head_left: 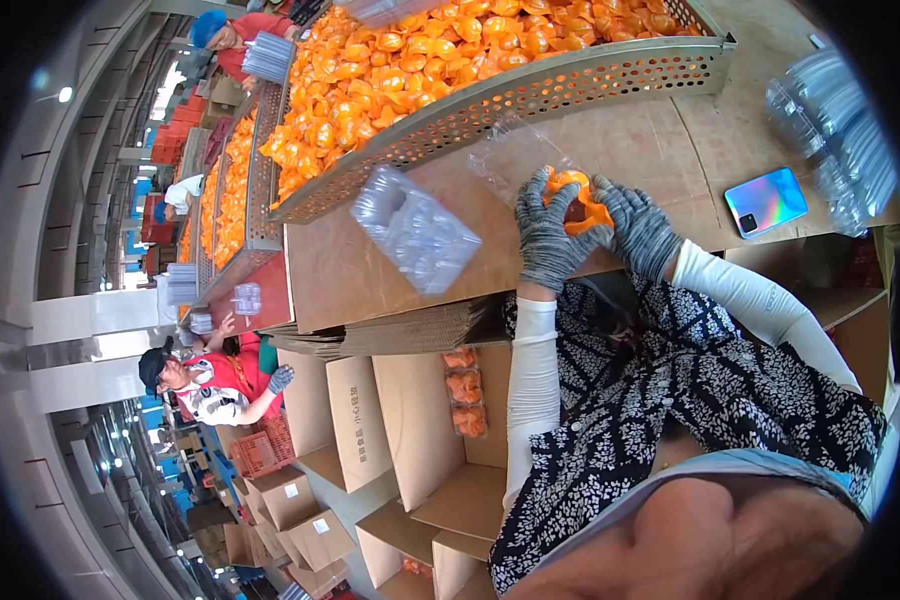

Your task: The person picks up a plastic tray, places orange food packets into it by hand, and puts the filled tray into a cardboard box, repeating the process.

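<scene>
My left hand (552,240) and my right hand (638,225), both in grey knit gloves, are closed around a glossy orange-wrapped piece (594,212) with a dark reddish-brown part showing. The fingers partly cover it, and its exact kind cannot be made out. Just beyond my left hand, a thin clear plastic tray or lid (507,150) lies on the brown worktable (335,272). Farther left rests a clear plastic tray (415,230) with moulded hollows. A phone (766,203) lies to the right of my right hand.
A perforated metal bin (530,105) heaped with orange-wrapped pieces (400,75) borders the far side. Stacked clear trays (838,135) stand at the right. Below the table edge are flattened cardboard (415,328) and open cartons (425,425). A co-worker (215,385) is at the left.
</scene>
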Demonstrator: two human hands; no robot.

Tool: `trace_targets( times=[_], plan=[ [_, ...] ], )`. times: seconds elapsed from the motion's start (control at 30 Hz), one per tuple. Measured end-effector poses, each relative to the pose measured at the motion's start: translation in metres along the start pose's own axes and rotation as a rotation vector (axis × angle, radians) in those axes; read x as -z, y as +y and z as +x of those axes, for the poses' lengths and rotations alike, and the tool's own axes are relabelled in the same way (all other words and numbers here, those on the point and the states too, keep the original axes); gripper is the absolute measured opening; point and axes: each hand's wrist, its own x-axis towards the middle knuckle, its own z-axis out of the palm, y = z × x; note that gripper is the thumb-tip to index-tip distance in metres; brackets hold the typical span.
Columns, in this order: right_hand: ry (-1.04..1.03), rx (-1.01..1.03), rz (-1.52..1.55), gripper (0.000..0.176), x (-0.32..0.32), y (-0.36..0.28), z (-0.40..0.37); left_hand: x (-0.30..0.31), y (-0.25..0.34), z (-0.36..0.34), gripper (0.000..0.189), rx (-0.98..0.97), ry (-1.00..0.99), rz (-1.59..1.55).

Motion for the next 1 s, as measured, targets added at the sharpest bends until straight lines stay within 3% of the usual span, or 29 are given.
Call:
trace_targets(
  times=[0.07, 0.13, 0.23, 0.27, 0.33, 0.37, 0.43, 0.47, 0.53, 0.57, 0.67, 0.87, 1.0],
  plan=[
    [-0.101, -0.08, -0.213, 0.063, -0.019, -0.008, 0.002, -0.009, -0.005, -0.007, 0.072, 0.046, 0.013, 0.042],
    [-0.068, -0.059, -0.191, 0.066, -0.012, -0.011, 0.006, -0.009, 0.004, -0.007, 0.061, 0.084, 0.069, 0.129],
    [-0.4, 0.176, 0.116, 0.075, 0.021, 0.006, 0.023, -0.01, -0.007, -0.013, 0.057, 0.066, 0.089, 0.009],
    [-0.276, 0.317, 0.102, 0.061, 0.028, 0.023, 0.025, -0.008, -0.011, -0.016, 0.055, 0.077, 0.064, -0.022],
    [-0.399, 0.017, 0.298, 0.042, 0.031, 0.039, 0.055, -0.009, -0.015, -0.02, 0.052, 0.068, 0.061, -0.01],
    [-0.394, 0.022, 0.301, 0.042, 0.032, 0.035, 0.068, -0.008, -0.014, -0.019, 0.05, 0.072, 0.062, -0.017],
    [-0.151, 0.032, 0.309, 0.029, 0.031, 0.023, 0.091, -0.013, -0.017, -0.018, 0.049, 0.076, 0.068, -0.013],
    [-0.152, 0.047, 0.321, 0.029, 0.029, 0.021, 0.099, -0.017, -0.017, -0.017, 0.05, 0.088, 0.083, -0.076],
    [-0.403, 0.059, 0.069, 0.031, 0.012, 0.004, 0.117, -0.019, -0.02, -0.023, 0.053, 0.114, 0.136, -0.093],
    [-0.424, 0.009, 0.036, 0.031, 0.016, -0.012, 0.122, -0.019, -0.016, -0.022, 0.056, 0.123, 0.178, -0.048],
    [-0.447, 0.117, 0.088, 0.036, 0.006, -0.003, 0.123, -0.019, -0.018, -0.026, 0.06, 0.149, 0.185, -0.073],
    [-0.381, 0.012, 0.165, 0.043, -0.016, 0.021, 0.13, -0.02, -0.022, -0.025, 0.06, 0.155, 0.228, -0.108],
    [-0.623, -0.032, 0.027, 0.051, -0.003, 0.003, 0.147, -0.023, -0.026, -0.029, 0.057, 0.115, 0.203, -0.011]
  ],
)
